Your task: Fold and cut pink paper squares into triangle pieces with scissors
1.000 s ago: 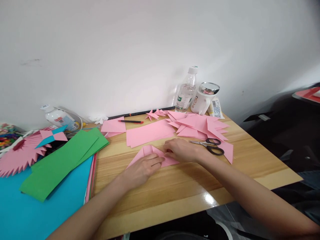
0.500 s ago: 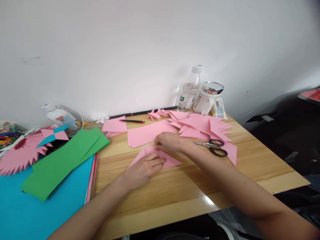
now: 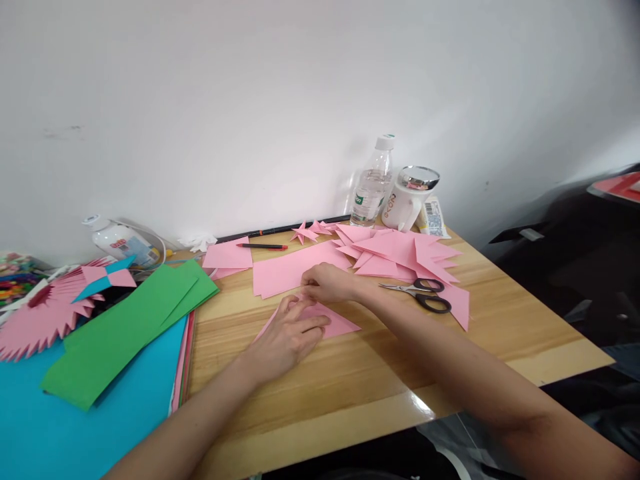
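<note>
A folded pink paper (image 3: 340,323) with a triangular outline lies flat on the wooden table, partly covered by both hands. My left hand (image 3: 287,337) rests on it with its fingers spread, pressing the sheet down. At the paper's top corner my right hand (image 3: 327,283) has its fingers pinched together on the edge, close to my left fingertips. Just behind them lies a pink rectangular sheet (image 3: 280,270). Black-handled scissors (image 3: 425,293) sit to the right of my right hand, beside a heap of folded pink pieces (image 3: 400,250).
Green strips (image 3: 125,327) lie over blue sheets (image 3: 50,407) on the left, near a pink pleated fan (image 3: 50,313). Along the wall stand a water bottle (image 3: 371,190) and a white mug (image 3: 406,203). A pen (image 3: 263,246) rests on pink paper.
My left fingers have reached up toward the paper's top corner and spread wider. My right hand has shifted slightly left, still pinching. The whole view has moved a little.
</note>
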{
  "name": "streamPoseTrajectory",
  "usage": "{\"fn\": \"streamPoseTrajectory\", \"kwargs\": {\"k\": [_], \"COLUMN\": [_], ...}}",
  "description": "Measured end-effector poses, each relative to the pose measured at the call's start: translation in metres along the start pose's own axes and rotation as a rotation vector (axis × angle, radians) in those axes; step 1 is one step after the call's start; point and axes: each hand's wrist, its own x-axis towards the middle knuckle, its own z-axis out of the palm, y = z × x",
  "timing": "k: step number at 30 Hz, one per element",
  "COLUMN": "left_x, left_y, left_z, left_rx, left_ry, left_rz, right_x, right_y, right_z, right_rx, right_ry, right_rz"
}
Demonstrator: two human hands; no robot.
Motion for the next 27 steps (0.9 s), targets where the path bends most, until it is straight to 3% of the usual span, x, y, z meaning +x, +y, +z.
{"fn": "streamPoseTrajectory", "kwargs": {"k": [7,16,27], "left_x": [-0.002,-0.003,-0.003], "left_y": [-0.001,0.0,0.001], "left_z": [0.001,0.003,0.001], "left_rx": [0.011,0.025,0.056], "left_ry": [0.04,0.056,0.019], "left_rz": [-0.034,-0.07,-0.092], "right_x": [-0.015,-0.027,-0.079], "right_y": [0.005,-0.001,0.009], "right_z": [0.003,-0.002,0.006], "right_rx": [0.015,0.022,0.044], "right_ry": [0.041,-0.018,-0.022], "right_rz": [0.042,0.048,0.08]}}
